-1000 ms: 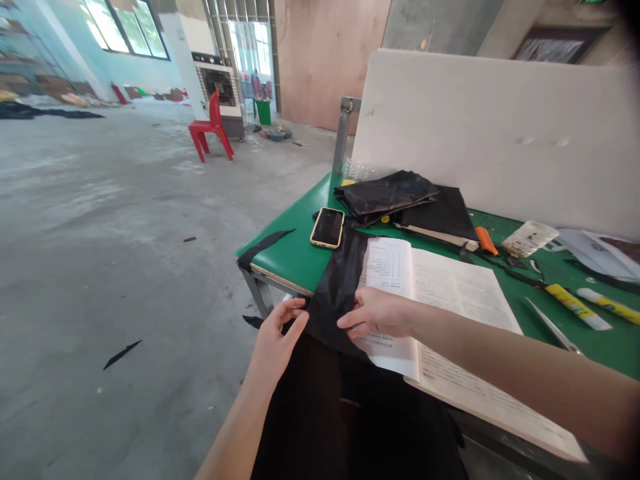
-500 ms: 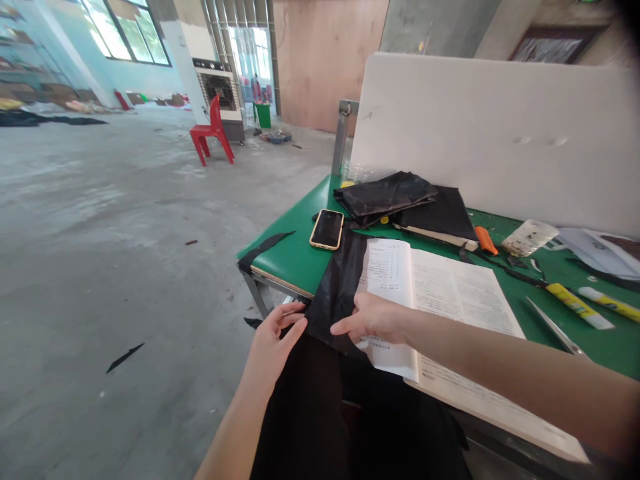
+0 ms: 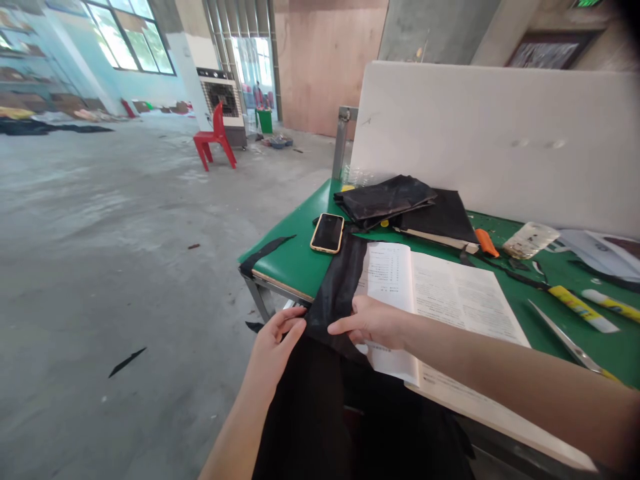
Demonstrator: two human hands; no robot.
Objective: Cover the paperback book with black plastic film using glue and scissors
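Observation:
An open book (image 3: 460,293) with printed pages lies at the table's near edge. Under its left page a strip of black sheet (image 3: 345,267), thin cloth or plastic, sticks out to the left. My left hand (image 3: 280,337) pinches the near left corner of this sheet between thumb and fingers. On the sheet beside the page's left edge is my right hand (image 3: 375,323), its fingers curled and one digit pointing left along the black material. The exact grip under its fingers is hidden. My right forearm crosses above the book.
On the green table (image 3: 290,233) lie a phone (image 3: 327,233), folded black sheets (image 3: 387,199), a black-covered book (image 3: 440,217), an orange cutter (image 3: 486,242), glue sticks (image 3: 583,308) and scissors (image 3: 565,340). A white board (image 3: 490,140) stands behind. A red chair (image 3: 216,137) is on the floor.
Both hands stay at the black sheet's corner, the right shifted very slightly left. The whole view has tipped up a little.

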